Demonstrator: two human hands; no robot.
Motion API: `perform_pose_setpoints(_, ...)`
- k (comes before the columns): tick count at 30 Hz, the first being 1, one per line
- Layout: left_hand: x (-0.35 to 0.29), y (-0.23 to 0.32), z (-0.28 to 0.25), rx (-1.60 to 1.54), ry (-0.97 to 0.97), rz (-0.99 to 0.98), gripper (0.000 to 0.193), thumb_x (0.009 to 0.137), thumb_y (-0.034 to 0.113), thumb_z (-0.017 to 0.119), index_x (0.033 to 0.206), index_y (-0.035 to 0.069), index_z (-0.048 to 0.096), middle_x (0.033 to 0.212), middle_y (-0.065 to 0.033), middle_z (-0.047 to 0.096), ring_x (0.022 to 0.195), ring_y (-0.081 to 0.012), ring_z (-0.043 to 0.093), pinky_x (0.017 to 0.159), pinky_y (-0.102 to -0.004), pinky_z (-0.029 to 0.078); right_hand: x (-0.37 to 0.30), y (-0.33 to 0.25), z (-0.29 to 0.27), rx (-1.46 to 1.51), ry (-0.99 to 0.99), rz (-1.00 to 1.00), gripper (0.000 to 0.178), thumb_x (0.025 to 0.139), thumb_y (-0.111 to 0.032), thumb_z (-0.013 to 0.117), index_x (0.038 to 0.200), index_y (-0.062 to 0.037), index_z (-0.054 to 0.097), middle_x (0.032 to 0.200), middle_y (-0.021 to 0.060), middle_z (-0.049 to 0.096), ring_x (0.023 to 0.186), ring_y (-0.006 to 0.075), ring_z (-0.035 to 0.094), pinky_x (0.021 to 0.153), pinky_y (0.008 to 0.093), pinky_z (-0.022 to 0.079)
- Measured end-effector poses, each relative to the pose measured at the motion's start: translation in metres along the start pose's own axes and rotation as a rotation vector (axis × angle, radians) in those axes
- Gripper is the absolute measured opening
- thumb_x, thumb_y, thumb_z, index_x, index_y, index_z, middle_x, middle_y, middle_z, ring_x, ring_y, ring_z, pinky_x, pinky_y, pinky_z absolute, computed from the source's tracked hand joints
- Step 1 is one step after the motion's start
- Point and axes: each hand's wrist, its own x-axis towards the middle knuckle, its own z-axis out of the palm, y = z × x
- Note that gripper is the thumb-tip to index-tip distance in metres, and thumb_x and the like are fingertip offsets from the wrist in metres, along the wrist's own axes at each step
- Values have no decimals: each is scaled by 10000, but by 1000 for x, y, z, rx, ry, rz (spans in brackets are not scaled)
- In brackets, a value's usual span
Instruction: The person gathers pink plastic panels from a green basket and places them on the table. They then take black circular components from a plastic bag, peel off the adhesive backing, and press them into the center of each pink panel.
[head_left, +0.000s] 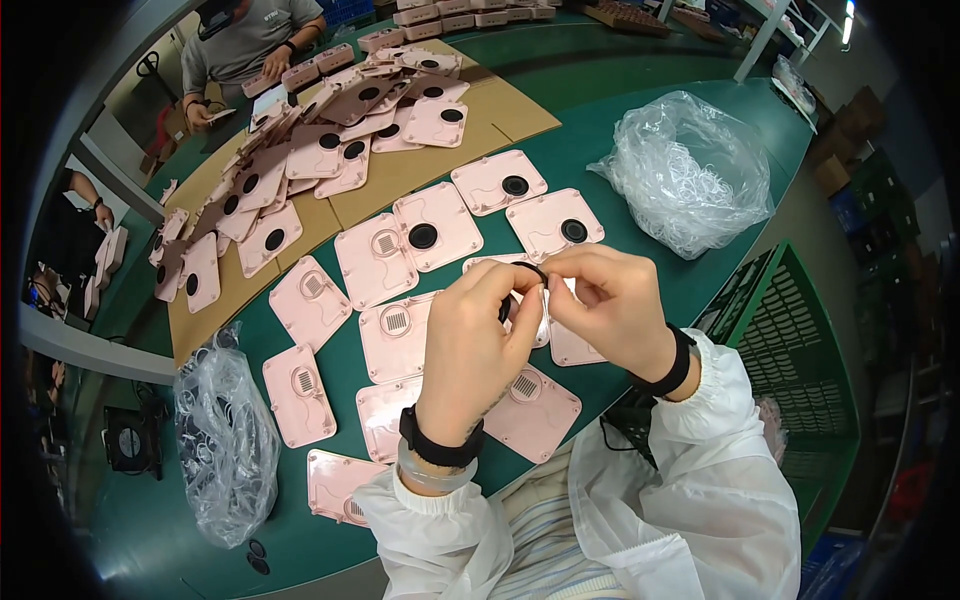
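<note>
In front of me both hands meet over the pink panels, fingertips pinched together. My left hand point(468, 345) is closed on a black round part point(529, 267), partly hidden by the fingers. The fingertips of my right hand point(618, 305) grip the edge of the same part. A thin white strip or ring shows just below the fingertips; whether it is attached cannot be made out. Beneath and around the hands lie pink plastic panels point(390, 335) with round slotted grilles. Beyond them, a panel point(436, 215) carries a black disc point(423, 236) over its grille area.
A clear bag of white rings point(690, 175) sits at the right; another clear bag point(225, 440) lies left, near loose black discs point(258, 556). Disc-fitted panels pile on cardboard point(500, 105). A green crate point(800, 370) stands beside the table. Co-workers point(255, 45) work across and left.
</note>
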Motion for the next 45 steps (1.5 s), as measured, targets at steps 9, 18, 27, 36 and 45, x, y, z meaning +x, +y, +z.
perform_pose_setpoints(9,0,-2,2,-140,68,-193,74,807,48,628,826,-23,634,675,-33,612,582,-64,514,508,-207,399,10,4,5,848,21,217,281,800,75,614,1075,19,593,1204,121,553,967,144,562,865,267,451)
perform_pose_setpoints(18,-1,-12,-1,-322,1,-394,99,793,60,626,814,-36,617,674,-25,584,558,-62,479,508,-213,387,9,17,9,1115,13,369,243,770,135,581,972,1,571,1186,130,526,957,158,564,865,312,473)
perform_pose_setpoints(27,3,-22,-4,-555,37,-493,118,819,79,615,856,-33,609,650,52,514,573,-19,413,509,-180,339,13,49,-16,1396,-63,398,246,721,114,620,922,-21,578,975,66,574,610,65,426,522,188,346)
perform_pose_setpoints(36,-3,-17,-15,-611,58,-470,156,851,124,624,889,-27,630,758,-8,633,630,-40,491,560,-191,391,11,13,6,-31,96,-444,181,781,48,666,949,4,613,934,69,627,689,85,563,607,182,427)
perform_pose_setpoints(45,-27,29,-10,-23,123,37,153,824,149,609,831,-3,606,722,-116,591,629,-279,594,534,-323,475,31,6,40,326,-37,190,143,857,-27,623,989,27,625,891,42,644,767,69,579,691,200,455)
